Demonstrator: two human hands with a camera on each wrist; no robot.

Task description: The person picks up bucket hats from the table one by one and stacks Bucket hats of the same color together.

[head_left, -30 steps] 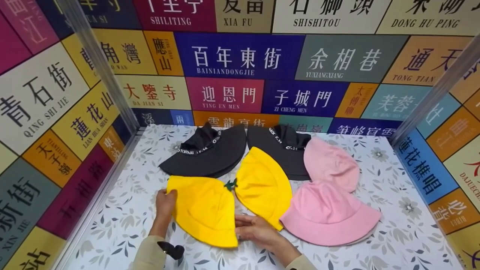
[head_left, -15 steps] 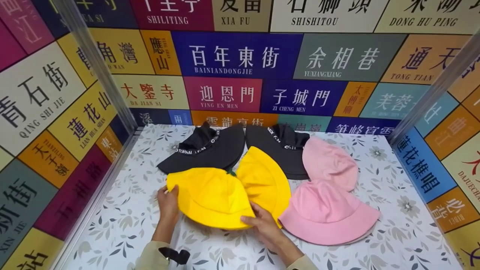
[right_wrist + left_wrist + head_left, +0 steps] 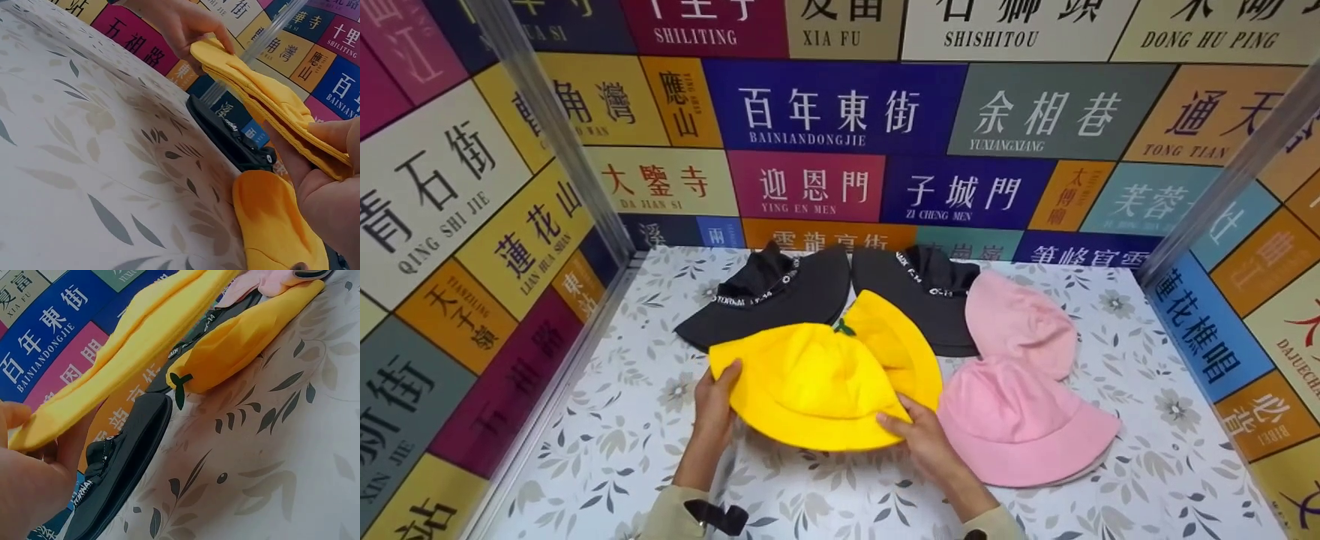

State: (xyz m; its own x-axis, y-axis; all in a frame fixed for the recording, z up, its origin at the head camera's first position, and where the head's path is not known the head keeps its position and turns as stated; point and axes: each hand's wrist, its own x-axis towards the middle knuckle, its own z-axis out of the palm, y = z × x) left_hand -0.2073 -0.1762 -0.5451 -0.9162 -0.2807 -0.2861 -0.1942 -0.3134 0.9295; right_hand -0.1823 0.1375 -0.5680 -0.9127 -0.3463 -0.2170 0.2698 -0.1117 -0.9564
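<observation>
A yellow bucket hat [image 3: 817,390] is held flat above the table by both hands, one at each end of its brim. My left hand [image 3: 715,397] pinches the left end, thumb on top. At the right end my right hand [image 3: 922,435] grips the brim between thumb and fingers; the right wrist view shows the hat [image 3: 270,101] raised off the cloth. Behind it lies a second yellow bucket hat [image 3: 904,341], partly covered in the head view. A green leaf-shaped stem [image 3: 180,388] shows at that hat's tip in the left wrist view.
Two black hats, one at left [image 3: 810,292] and one at right [image 3: 937,322], lie at the back. Two pink bucket hats overlap on the right, the front one [image 3: 1027,442] nearer me, the other [image 3: 1020,322] behind. Sign-printed panels [image 3: 840,105] wall the table [image 3: 1147,450].
The front yellow hat has risen off the table and shifted right and back, now overlapping the other yellow hat. My right hand has moved with it, its thumb now over the brim.
</observation>
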